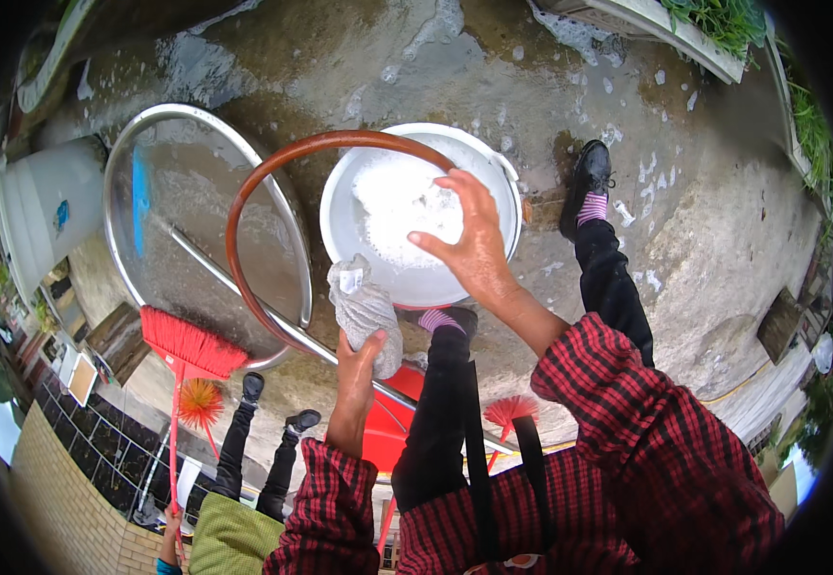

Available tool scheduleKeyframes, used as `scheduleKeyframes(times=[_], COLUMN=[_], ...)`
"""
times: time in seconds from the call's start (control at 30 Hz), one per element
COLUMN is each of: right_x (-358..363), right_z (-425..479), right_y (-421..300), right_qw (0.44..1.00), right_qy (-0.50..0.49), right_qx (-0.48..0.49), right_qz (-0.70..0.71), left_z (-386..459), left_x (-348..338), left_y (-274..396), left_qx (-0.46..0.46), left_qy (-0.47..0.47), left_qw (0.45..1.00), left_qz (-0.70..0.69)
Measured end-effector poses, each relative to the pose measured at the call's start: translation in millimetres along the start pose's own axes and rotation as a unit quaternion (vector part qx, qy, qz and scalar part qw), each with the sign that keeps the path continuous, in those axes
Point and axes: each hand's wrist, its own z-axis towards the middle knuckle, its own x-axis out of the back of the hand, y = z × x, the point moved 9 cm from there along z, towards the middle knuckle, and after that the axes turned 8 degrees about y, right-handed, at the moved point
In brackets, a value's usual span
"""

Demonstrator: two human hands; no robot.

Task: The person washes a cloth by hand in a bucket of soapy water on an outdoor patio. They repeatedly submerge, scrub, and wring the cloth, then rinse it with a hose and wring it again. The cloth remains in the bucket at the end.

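Note:
My left hand grips a damp grey cloth with a white tag, beside the near left rim of a white plastic basin. White suds fill much of the basin. My right hand is held above the basin's right side, thumb and fingers apart. A large brown ring, probably a rim or hoop, arches from near my right fingertips over the basin's far left part and down toward my left hand; whether my fingertips touch it I cannot tell. A metal pole slants below it.
A large metal-rimmed round pan stands left, beside a whitish tub. Another person holds a red broom. A red plastic stool or chair is near my left arm. Water and foam wet the concrete ground. A planter edge lies at upper right.

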Motion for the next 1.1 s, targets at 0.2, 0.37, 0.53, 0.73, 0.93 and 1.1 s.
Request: scheduleKeyframes(times=[0.2, 0.37, 0.53, 0.73, 0.93, 1.1], right_x=[33, 19, 11, 19, -25, -37], right_z=[25, 64, 97, 121, 147, 135], right_y=[110, 53, 95, 119, 190, 225], right_qw=[0.995, 0.954, 0.948, 0.969, 0.936, 0.956], right_qy=[0.038, 0.036, -0.074, -0.090, -0.241, -0.232], right_qx=[-0.070, 0.134, 0.045, 0.095, 0.012, 0.012], right_qz=[-0.062, -0.266, -0.306, -0.208, -0.256, -0.177], left_z=[46, 58, 56, 42, 81, 115], left_x=[5, -26, -33, -66, -100, -138], left_y=[-7, -6, 21, 108, 178, 213], left_qx=[0.006, -0.005, -0.055, -0.043, 0.028, 0.067], left_qy=[-0.027, -0.047, -0.041, -0.057, -0.087, -0.103], left_qw=[0.994, 0.998, 0.987, 0.975, 0.971, 0.952], left_qz=[-0.107, -0.047, 0.146, 0.208, 0.221, 0.279])
